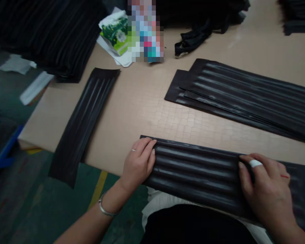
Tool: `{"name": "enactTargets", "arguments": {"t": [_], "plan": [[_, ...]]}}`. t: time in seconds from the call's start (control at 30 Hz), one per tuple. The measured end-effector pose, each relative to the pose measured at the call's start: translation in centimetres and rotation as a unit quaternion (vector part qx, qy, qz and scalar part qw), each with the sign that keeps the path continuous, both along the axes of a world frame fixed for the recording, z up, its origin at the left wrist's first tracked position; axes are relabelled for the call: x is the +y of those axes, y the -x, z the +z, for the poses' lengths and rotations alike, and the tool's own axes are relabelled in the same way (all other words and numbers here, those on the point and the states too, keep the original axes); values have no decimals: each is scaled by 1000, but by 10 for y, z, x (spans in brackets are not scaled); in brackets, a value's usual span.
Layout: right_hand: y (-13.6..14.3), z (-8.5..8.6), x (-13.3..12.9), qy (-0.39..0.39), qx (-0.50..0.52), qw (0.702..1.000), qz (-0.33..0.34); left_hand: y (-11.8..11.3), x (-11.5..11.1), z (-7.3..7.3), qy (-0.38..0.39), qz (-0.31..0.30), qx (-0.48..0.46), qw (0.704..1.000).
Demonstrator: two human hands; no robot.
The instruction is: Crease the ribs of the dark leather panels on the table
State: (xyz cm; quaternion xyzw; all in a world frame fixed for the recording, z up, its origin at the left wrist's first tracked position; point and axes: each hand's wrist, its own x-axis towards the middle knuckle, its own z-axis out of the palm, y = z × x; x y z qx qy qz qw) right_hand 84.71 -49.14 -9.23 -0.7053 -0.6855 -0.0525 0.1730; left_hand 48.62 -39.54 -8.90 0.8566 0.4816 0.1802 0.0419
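The right hand (269, 183), white tape on one finger, rests on a ribbed panel (195, 173) with fingers curled and thumb beside forefinger; whether they pinch it cannot be told. The left hand (139, 159) sets its fingers, pressed together, at the panel's far left corner; any grip is likewise unclear. The panel lies along the near edge of the table (137, 105). Beyond it, at right, is a panel stack (244, 95); at left, a strip (83, 125) overhangs the edge. A packet (115, 32) lies farther back, near straps (193, 37).
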Motion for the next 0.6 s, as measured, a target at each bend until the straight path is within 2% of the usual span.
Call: {"name": "enactTargets", "arguments": {"t": [0.17,0.33,0.47,0.6], "plan": [[104,6,45,20,65,991,115,0,-1,-2,8,25,-64,998],[178,7,80,50,75,979,183,4,0,-3,21,58,-133,989],[221,5,97,49,73,976,197,6,0,-3,28,61,-145,987],[232,5,103,48,67,977,199,8,1,-5,5,32,-102,994]]}}
